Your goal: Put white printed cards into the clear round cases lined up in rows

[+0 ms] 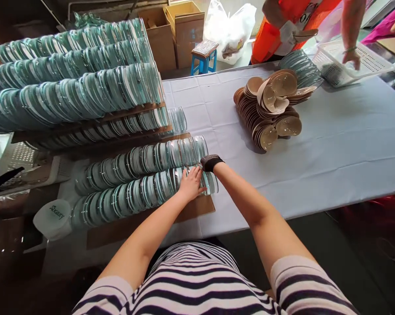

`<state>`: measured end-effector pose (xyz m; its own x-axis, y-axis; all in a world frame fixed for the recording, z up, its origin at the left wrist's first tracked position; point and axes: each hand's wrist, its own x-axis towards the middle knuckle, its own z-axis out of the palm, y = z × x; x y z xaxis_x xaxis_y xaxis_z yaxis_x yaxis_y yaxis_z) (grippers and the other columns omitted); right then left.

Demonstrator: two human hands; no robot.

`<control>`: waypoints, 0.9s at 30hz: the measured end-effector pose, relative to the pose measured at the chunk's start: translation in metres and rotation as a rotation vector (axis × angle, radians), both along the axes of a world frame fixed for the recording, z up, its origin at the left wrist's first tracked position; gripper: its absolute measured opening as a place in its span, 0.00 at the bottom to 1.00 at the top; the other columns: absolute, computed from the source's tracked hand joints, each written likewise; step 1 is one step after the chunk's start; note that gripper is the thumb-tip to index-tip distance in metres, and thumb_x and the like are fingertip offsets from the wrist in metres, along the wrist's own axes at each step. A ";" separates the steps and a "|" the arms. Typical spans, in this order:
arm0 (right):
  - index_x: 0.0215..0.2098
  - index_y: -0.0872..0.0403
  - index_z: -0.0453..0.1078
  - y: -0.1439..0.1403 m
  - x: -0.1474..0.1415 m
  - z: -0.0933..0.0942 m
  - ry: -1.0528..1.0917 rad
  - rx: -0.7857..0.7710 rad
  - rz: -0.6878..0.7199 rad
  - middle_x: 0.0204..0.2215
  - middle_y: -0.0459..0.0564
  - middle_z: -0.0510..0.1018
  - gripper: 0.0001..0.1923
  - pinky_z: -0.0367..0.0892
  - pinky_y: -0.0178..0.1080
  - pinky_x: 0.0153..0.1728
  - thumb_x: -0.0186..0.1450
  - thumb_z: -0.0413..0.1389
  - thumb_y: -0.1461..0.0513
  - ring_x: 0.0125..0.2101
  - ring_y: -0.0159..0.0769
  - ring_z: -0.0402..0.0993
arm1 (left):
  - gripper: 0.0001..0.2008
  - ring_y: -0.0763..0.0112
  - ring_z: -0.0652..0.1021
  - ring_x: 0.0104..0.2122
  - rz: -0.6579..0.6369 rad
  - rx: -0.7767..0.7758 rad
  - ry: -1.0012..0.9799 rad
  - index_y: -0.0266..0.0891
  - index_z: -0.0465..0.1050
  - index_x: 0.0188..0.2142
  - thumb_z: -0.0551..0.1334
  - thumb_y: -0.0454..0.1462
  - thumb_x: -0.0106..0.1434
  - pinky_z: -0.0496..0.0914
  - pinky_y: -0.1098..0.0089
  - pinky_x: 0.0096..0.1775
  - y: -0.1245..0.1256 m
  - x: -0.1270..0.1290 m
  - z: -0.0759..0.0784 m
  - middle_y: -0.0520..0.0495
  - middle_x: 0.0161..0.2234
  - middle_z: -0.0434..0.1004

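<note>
My bare left hand (191,184) lies with its fingers outstretched over the near row of clear glass pieces (151,191), close to the row's right end. These pieces are rounded and stand on edge, packed tightly face to face. Beside it, my right hand (211,162), in a dark glove, reaches down to the right ends of the near row and the row behind (145,158). Its fingers are mostly hidden, so I cannot tell whether they grip a glass piece. Brown cardboard (197,209) sits under the near row.
More glass rows (69,96) are stacked high at left. Brown dish-like pieces (269,109) lie piled on the white-covered table (332,166). Behind them, a co-worker in an orange vest (266,37) stands near a white basket (375,70). A blue stool (204,61) stands beyond the table.
</note>
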<state>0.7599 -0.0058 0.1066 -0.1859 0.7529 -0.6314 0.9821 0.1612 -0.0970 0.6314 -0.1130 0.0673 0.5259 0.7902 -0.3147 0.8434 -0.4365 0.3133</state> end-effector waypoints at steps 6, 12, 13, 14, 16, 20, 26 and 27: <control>0.43 0.58 0.77 -0.030 0.008 0.007 0.074 0.010 0.183 0.40 0.57 0.82 0.12 0.64 0.37 0.42 0.63 0.56 0.65 0.40 0.39 0.76 | 0.39 0.52 0.52 0.69 0.012 -0.046 0.013 0.36 0.52 0.68 0.55 0.53 0.64 0.43 0.43 0.66 0.000 -0.001 -0.001 0.38 0.70 0.50; 0.46 0.52 0.75 -0.145 0.058 -0.018 0.111 0.109 0.047 0.40 0.56 0.82 0.17 0.62 0.35 0.36 0.71 0.46 0.57 0.39 0.41 0.78 | 0.41 0.53 0.51 0.69 0.005 -0.049 0.017 0.40 0.49 0.70 0.57 0.54 0.62 0.42 0.44 0.66 0.000 0.001 -0.002 0.41 0.70 0.49; 0.46 0.52 0.75 -0.161 0.061 -0.030 0.122 0.099 0.018 0.40 0.56 0.82 0.17 0.63 0.36 0.36 0.70 0.47 0.57 0.39 0.41 0.79 | 0.41 0.53 0.51 0.69 0.004 -0.052 0.020 0.40 0.49 0.70 0.57 0.54 0.62 0.41 0.45 0.66 0.000 0.001 -0.002 0.41 0.70 0.48; 0.47 0.51 0.75 -0.175 0.062 -0.042 0.134 0.080 -0.007 0.41 0.57 0.82 0.16 0.63 0.36 0.36 0.70 0.48 0.57 0.39 0.42 0.79 | 0.41 0.53 0.52 0.69 0.004 -0.057 0.024 0.40 0.49 0.70 0.57 0.54 0.63 0.41 0.45 0.66 0.001 0.001 -0.002 0.41 0.70 0.48; 0.47 0.50 0.75 -0.195 0.062 -0.067 0.155 0.034 -0.072 0.41 0.57 0.82 0.14 0.64 0.36 0.37 0.68 0.51 0.59 0.40 0.42 0.79 | 0.41 0.54 0.52 0.69 0.006 -0.060 0.033 0.39 0.48 0.70 0.56 0.53 0.63 0.41 0.45 0.66 0.001 0.001 -0.001 0.41 0.70 0.48; 0.46 0.49 0.76 -0.214 0.061 -0.098 0.194 0.036 -0.214 0.42 0.55 0.82 0.13 0.65 0.36 0.38 0.69 0.50 0.60 0.39 0.40 0.79 | 0.41 0.54 0.52 0.69 0.000 -0.042 0.038 0.39 0.48 0.70 0.55 0.53 0.63 0.41 0.45 0.66 0.000 -0.001 -0.002 0.41 0.70 0.48; 0.53 0.57 0.69 -0.206 0.065 -0.082 0.479 0.385 -0.755 0.46 0.58 0.79 0.24 0.70 0.40 0.41 0.67 0.49 0.51 0.43 0.42 0.77 | 0.41 0.53 0.52 0.69 0.003 -0.031 0.034 0.40 0.48 0.70 0.57 0.53 0.63 0.41 0.45 0.67 -0.002 -0.002 0.000 0.42 0.70 0.48; 0.59 0.57 0.65 -0.198 0.063 -0.076 0.551 0.406 -0.787 0.50 0.59 0.77 0.27 0.70 0.41 0.43 0.66 0.50 0.51 0.45 0.42 0.76 | 0.41 0.53 0.51 0.69 0.005 -0.029 0.033 0.40 0.48 0.70 0.57 0.53 0.63 0.41 0.45 0.66 -0.002 -0.002 0.000 0.42 0.70 0.48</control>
